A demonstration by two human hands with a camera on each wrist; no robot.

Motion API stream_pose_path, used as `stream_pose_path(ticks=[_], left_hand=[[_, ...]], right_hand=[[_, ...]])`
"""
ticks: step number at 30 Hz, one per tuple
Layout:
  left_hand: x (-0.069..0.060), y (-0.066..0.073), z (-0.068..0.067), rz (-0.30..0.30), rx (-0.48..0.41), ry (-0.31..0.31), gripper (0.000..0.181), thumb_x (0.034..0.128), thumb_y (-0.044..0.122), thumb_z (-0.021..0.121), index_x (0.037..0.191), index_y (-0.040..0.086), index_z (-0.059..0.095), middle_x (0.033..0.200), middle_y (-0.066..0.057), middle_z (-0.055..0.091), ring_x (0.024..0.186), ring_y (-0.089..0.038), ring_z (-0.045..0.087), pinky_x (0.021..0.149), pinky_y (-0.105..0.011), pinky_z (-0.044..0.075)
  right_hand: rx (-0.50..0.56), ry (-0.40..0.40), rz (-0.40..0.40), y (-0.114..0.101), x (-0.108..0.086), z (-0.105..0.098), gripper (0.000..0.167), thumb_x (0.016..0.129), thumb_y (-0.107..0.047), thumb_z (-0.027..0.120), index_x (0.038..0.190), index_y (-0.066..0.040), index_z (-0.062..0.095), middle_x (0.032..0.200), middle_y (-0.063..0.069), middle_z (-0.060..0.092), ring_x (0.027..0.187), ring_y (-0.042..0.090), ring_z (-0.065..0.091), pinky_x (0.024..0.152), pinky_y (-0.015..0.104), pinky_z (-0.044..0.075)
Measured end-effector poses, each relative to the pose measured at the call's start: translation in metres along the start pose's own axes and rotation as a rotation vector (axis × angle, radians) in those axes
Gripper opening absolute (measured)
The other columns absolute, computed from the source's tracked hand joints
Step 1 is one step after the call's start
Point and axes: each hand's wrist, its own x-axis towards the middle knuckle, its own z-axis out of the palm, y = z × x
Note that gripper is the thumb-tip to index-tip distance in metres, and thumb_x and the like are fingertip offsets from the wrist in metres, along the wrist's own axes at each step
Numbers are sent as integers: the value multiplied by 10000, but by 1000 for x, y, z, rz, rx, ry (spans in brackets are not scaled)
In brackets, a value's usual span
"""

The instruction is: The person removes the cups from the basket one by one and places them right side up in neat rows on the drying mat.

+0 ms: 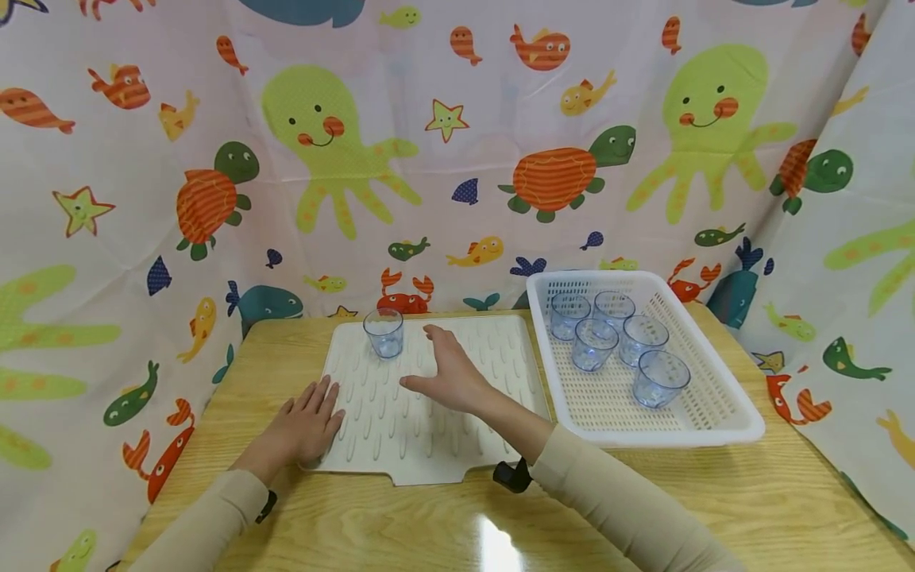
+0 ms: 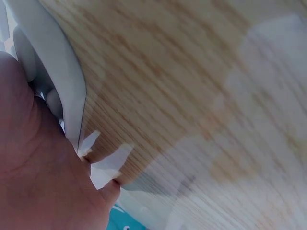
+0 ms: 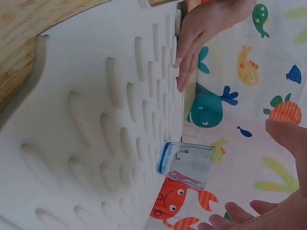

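Observation:
A clear bluish glass (image 1: 387, 334) stands at the back left of the white ribbed tray (image 1: 429, 474); the right wrist view shows the same glass (image 3: 186, 165) on the tray (image 3: 62, 62). The right hand (image 1: 453, 377) is over the tray, right of the glass, thumb and fingers spread apart with nothing between them. In the right wrist view this hand (image 3: 283, 191) does not touch the glass. At the tray's left edge rests the left hand (image 1: 309, 423), fingers extended. The left wrist view shows part of that hand (image 2: 48, 177) beside the tray edge (image 2: 72, 86).
Right of the tray, a white perforated basket (image 1: 658, 438) holds several similar glasses, one of them a glass (image 1: 661, 380) near the front. Both stand on a wooden table (image 1: 386, 528). Behind and on both sides hangs a curtain (image 1: 436, 206) printed with sea animals.

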Motion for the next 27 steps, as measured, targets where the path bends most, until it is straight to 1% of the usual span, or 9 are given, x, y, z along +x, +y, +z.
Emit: stream_pose_path(ticks=[4, 9, 15, 20, 27], left_hand=[[0, 0, -1, 4, -8, 7, 683, 1117, 397, 311, 1621, -31, 140, 1691, -262, 42, 1540, -492, 64, 1170, -724, 96], [1, -2, 2, 1, -5, 8, 677, 1117, 388, 303, 1619, -35, 137, 1691, -262, 38, 1538, -496, 63, 1170, -724, 94], [2, -1, 2, 8, -9, 15, 685, 1115, 403, 308, 1621, -29, 145, 1691, -260, 44, 1537, -497, 69, 1165, -729, 100], [1, -2, 4, 2, -12, 8, 684, 1115, 403, 308, 1622, -26, 143, 1692, -258, 39, 1539, -494, 64, 1167, -726, 96], [0, -1, 4, -9, -10, 9, 689, 1113, 408, 312, 1624, -22, 139, 1693, -256, 35, 1541, -490, 57, 1170, -724, 90]], right_hand=[[0, -9, -16, 0, -7, -5, 912, 898, -342, 787, 1584, -35, 269, 1561, 188, 379, 1445, 326, 394, 1154, 525, 376], [5, -26, -21, -1, -16, -9, 919, 895, -344, 793, 1586, -46, 265, 1573, 181, 366, 1448, 330, 392, 1150, 539, 373], [5, -29, -12, 2, -28, -15, 915, 895, -346, 791, 1591, -64, 268, 1585, 163, 365, 1458, 325, 387, 1158, 543, 361], [7, -32, -13, 4, -39, -21, 915, 892, -337, 796, 1592, -61, 275, 1583, 162, 372, 1461, 329, 385, 1160, 547, 355], [-14, -46, -54, 13, -49, -35, 905, 895, -341, 790, 1590, -54, 286, 1586, 164, 367, 1463, 337, 381, 1161, 550, 352]])
